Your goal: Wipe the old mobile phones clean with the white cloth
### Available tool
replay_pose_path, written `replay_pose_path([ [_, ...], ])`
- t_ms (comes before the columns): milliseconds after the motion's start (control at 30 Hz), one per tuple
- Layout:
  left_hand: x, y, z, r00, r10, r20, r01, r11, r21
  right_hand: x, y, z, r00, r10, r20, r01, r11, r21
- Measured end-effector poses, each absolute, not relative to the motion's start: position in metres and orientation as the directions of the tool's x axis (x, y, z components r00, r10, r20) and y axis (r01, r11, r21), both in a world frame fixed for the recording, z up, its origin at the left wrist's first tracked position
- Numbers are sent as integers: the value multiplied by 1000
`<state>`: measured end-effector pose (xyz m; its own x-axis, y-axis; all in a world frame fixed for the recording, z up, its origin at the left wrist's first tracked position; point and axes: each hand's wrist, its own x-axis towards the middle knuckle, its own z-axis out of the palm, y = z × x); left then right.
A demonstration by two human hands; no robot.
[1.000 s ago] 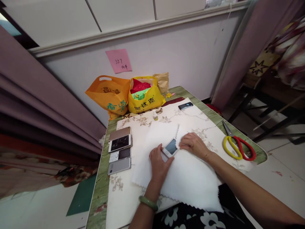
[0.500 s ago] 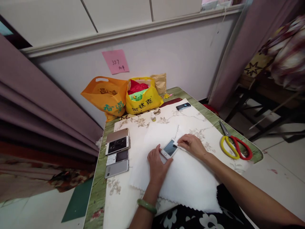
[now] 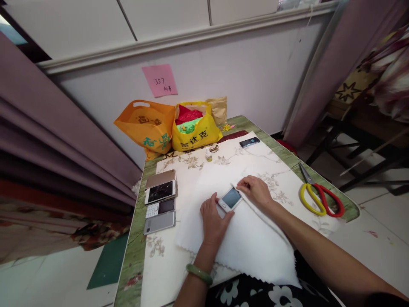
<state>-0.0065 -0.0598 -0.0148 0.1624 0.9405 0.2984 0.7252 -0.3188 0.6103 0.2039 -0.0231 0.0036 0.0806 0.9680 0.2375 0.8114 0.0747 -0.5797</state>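
A white smartphone (image 3: pixel 231 198) with a grey-blue screen lies face up on a white cloth (image 3: pixel 255 238) with a scalloped edge. My left hand (image 3: pixel 214 219), a green bangle at its wrist, grips the phone's near end between thumb and fingers. At the phone's far right corner, my right hand (image 3: pixel 254 190) is closed in a pinch on the cloth's edge. A fold of the cloth runs from those fingertips along the right forearm. What lies under the right fingers is partly hidden.
Several phones lie in a column at left, among them a keypad phone (image 3: pixel 160 207). A black phone (image 3: pixel 249 142), a small bottle (image 3: pixel 208 155) and two bags, one orange (image 3: pixel 143 123) and one yellow (image 3: pixel 201 138), stand farther back. Scissors (image 3: pixel 315 196) rest near the right edge.
The cloth corner that stood up beside the phone's top is lowered, and more of the screen shows. My right hand stays pinched near that corner. The whole view has shifted slightly.
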Motion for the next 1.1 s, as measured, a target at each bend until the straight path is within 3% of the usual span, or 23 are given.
replay_pose_path([
  [367, -9, -59, -18, 170, 931, 323, 697, -346, 628, 155, -48, 14, -291, 932, 214, 749, 361, -556],
  [500, -9, -59, -19, 171, 927, 333, 720, -349, 600, 136, -33, 15, -229, 955, 186, 801, 294, -522],
  [667, -8, -61, -16, 176, 936, 305, 719, -334, 609, 141, -40, 10, -106, 961, 255, 859, 218, -463],
  [833, -8, -60, -16, 190, 932, 309, 707, -349, 616, 149, -53, 14, -194, 966, 170, 811, 256, -526],
  [933, -8, -59, -17, 192, 931, 311, 717, -349, 603, 143, -48, 16, -176, 974, 146, 834, 226, -503],
  [1100, -8, -60, -17, 189, 929, 319, 734, -349, 583, 140, -34, 9, -49, 967, 252, 901, 151, -406],
])
